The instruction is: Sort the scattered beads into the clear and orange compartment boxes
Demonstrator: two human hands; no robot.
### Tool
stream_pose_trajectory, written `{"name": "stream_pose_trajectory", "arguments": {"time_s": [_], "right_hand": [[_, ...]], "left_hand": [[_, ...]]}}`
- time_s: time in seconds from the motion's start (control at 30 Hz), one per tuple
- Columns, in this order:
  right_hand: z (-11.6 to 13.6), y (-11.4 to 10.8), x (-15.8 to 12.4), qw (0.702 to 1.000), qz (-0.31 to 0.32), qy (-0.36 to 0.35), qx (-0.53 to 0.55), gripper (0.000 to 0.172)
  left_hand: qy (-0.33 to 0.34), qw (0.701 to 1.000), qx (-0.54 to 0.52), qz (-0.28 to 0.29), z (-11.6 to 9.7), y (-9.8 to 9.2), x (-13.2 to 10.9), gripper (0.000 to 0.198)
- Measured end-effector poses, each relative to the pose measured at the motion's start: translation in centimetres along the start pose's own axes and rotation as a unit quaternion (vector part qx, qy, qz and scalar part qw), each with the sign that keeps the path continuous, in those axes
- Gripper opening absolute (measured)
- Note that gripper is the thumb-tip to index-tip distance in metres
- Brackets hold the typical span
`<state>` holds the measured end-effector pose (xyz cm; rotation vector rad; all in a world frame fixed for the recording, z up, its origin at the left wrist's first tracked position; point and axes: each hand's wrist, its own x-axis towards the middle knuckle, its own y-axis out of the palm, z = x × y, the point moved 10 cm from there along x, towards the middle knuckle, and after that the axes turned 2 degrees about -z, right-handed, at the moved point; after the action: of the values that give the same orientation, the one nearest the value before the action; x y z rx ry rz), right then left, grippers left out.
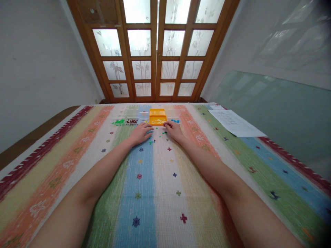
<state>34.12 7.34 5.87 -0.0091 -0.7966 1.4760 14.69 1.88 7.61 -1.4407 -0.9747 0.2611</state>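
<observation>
An open yellow box [158, 112] with its lid raised stands at the far middle of the table, and small pale yellow pieces [157, 121] lie in its tray. My left hand [141, 133] rests on the cloth left of the box's front, fingers apart and holding nothing visible. At the box's front right corner, my right hand [174, 131] has its thumb and fingertips pinched together; whatever is between them is too small to make out. Between and in front of the hands lie loose small green pieces [151, 142], with a few blue and dark ones.
Clear containers beside the box hold green pieces [119, 122], dark red pieces [131, 121] and blue pieces [175, 121]. Printed paper sheets [234, 123] lie at the right. A striped tablecloth [165, 206] covers the table; a glass panel [274, 113] leans by the right wall.
</observation>
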Motion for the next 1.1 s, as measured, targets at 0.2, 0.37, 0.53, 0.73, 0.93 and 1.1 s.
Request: {"name": "stream_pose_trajectory", "arguments": {"time_s": [0.2, 0.37, 0.53, 0.73, 0.93, 1.1], "right_hand": [[-0.1, 0.1, 0.0, 1.000, -0.009, 0.003, -0.015, 0.022], [0.1, 0.2, 0.0, 1.000, -0.005, 0.003, -0.016, 0.023], [0.1, 0.3, 0.0, 1.000, -0.005, 0.003, -0.014, 0.022], [0.3, 0.3, 0.0, 1.000, -0.004, 0.009, -0.008, 0.021], [0.0, 0.3, 0.0, 1.000, -0.002, -0.001, -0.013, 0.022], [-0.2, 0.1, -0.2, 1.000, -0.009, -0.009, 0.002, 0.022]], "left_hand": [[0.009, 0.999, 0.014, 0.032, -2.0, 2.6, 1.3, 0.044], [0.003, 0.999, 0.028, 0.045, -1.4, 3.8, 1.6, 0.045], [0.003, 0.999, 0.029, 0.038, -1.1, 3.9, 1.5, 0.048], [-0.004, 0.999, 0.023, 0.037, -1.1, 3.7, 1.4, 0.046], [-0.047, 0.999, 0.012, -0.020, 0.3, 1.1, 1.0, 0.050], [-0.090, 0.991, -0.006, -0.097, 3.7, -2.2, 0.1, 0.050]]}}
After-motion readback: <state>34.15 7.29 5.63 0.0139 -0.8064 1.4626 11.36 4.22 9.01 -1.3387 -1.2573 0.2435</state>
